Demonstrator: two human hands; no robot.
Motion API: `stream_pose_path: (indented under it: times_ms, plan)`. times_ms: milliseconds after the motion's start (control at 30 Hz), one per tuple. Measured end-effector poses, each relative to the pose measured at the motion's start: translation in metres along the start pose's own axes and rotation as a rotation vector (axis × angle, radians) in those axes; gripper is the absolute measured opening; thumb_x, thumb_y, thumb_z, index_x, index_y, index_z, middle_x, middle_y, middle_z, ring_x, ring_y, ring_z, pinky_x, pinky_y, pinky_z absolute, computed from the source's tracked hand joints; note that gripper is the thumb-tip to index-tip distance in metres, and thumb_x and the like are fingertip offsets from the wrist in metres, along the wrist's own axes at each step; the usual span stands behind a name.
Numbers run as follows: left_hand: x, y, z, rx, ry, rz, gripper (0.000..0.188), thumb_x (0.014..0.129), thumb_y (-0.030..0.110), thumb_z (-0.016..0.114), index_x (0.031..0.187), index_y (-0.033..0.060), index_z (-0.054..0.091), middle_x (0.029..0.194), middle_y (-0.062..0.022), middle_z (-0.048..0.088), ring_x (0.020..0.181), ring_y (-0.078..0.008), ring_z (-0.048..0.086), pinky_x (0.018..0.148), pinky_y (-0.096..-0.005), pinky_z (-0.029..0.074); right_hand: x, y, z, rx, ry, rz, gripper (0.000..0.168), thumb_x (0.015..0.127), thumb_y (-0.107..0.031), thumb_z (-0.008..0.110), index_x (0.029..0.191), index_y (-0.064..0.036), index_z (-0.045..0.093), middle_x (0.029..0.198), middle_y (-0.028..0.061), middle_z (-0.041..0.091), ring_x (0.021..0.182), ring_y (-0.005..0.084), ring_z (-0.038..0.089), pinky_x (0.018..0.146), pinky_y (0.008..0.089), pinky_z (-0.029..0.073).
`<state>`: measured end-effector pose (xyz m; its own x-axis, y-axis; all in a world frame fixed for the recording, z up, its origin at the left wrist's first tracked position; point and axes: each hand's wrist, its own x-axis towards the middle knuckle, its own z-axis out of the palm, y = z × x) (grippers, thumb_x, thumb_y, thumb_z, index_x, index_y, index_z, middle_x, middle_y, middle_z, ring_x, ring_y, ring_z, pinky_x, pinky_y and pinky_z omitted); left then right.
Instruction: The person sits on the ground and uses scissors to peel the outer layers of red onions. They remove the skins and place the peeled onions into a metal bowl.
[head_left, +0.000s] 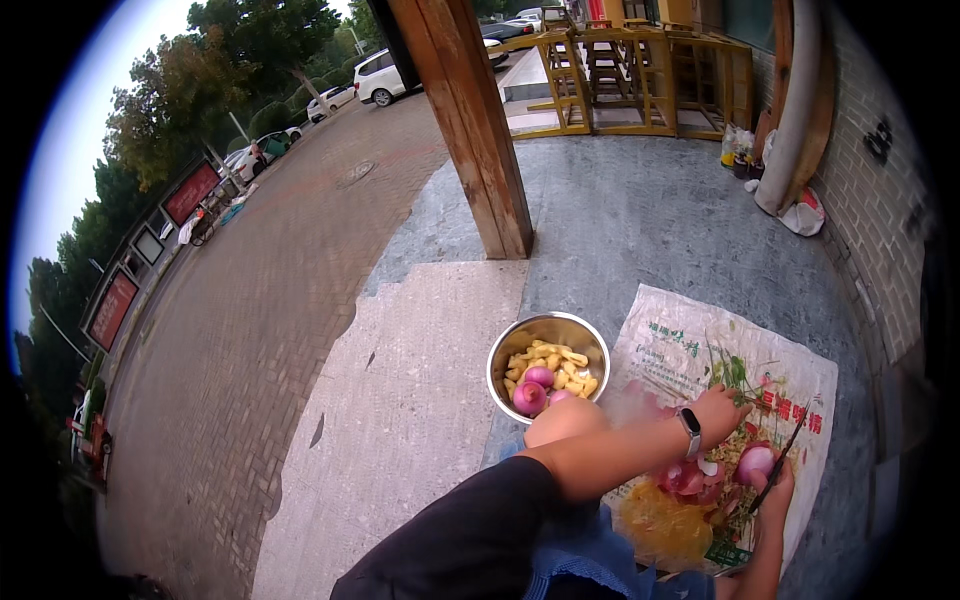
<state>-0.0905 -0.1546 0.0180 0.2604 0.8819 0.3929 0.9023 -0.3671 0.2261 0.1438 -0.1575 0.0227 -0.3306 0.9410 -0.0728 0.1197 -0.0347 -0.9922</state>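
My right hand (776, 487) is closed around a dark-bladed knife (780, 457), and a peeled red onion (754, 461) sits against its fingers. My left hand (721, 414), with a fitness band on its wrist, reaches over green stems and scraps on a printed woven sack (675, 319); whether its fingers hold anything is unclear. Red onion skins (686, 478) and a yellow plastic bag (664, 525) lie on the sack, below my left forearm. To the left, a steel bowl (497, 360) contains pieces of ginger (559, 352) and several red onions (529, 397).
A wooden post (487, 150) rises from the paving beyond the bowl. Yellow wooden stools and frames (585, 90) stand farther back. A pale pipe (795, 120) and a brick wall (862, 165) border the right side, with plastic bags at the pipe's foot.
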Motion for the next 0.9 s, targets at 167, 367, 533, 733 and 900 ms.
stream_pose_path:
  times_ms: [167, 367, 533, 733, 900]
  plan:
    - [0.004, 0.002, -0.012, -0.002, 0.033, 0.028, 0.026, 0.081, 0.014, 0.058, 0.106, 0.0122, 0.064, 0.074, -0.0083, 0.066, 0.078, -0.0258, 0.066, 0.077, -0.0371, 0.047, -0.002, -0.009, 0.001, 0.001, 0.022, 0.016, 0.059, 0.07, -0.011, 0.081, 0.122, -0.004, 0.054, 0.11, 0.0029, 0.06, 0.1, 0.0173, 0.059, 0.088, 0.0302, 0.047]
    - [0.011, 0.025, -0.046, -0.653, -0.202, -0.217, 0.037, 0.089, 0.033, 0.063, 0.113, 0.0045, 0.063, 0.082, -0.0129, 0.07, 0.098, -0.0337, 0.064, 0.084, -0.0419, 0.048, 0.008, 0.014, -0.015, -0.042, -0.01, -0.07, 0.066, 0.067, -0.016, 0.083, 0.124, -0.004, 0.051, 0.111, 0.0037, 0.06, 0.101, 0.018, 0.06, 0.09, 0.0313, 0.047]
    - [-0.001, 0.028, 0.002, -1.098, -0.32, 0.028, 0.067, 0.092, 0.033, 0.063, 0.144, -0.0009, 0.037, 0.129, -0.022, 0.058, 0.112, -0.0257, 0.062, 0.093, -0.0338, 0.05, 0.002, -0.007, -0.007, 0.012, -0.042, -0.023, 0.064, 0.067, -0.007, 0.08, 0.122, -0.004, 0.049, 0.111, 0.0062, 0.06, 0.102, 0.0191, 0.06, 0.088, 0.0309, 0.049]
    - [0.004, 0.023, 0.012, -1.41, -0.419, -0.154, 0.065, 0.093, 0.026, 0.064, 0.144, -0.0017, 0.035, 0.127, -0.0201, 0.059, 0.108, -0.0244, 0.061, 0.091, -0.0334, 0.05, 0.009, 0.006, -0.021, -0.001, -0.001, -0.077, 0.049, 0.073, -0.005, 0.075, 0.116, -0.003, 0.052, 0.109, 0.0058, 0.06, 0.095, 0.0149, 0.059, 0.086, 0.0286, 0.049]
    - [0.004, 0.026, 0.02, -1.573, -0.306, -0.522, 0.059, 0.094, 0.029, 0.063, 0.141, 0.0028, 0.038, 0.122, -0.0184, 0.059, 0.093, -0.0205, 0.065, 0.075, -0.0306, 0.056, 0.021, 0.012, -0.032, 0.061, 0.399, -0.231, 0.022, 0.084, 0.003, 0.065, 0.101, -0.003, 0.054, 0.096, 0.0029, 0.059, 0.08, 0.0111, 0.056, 0.078, 0.025, 0.048]
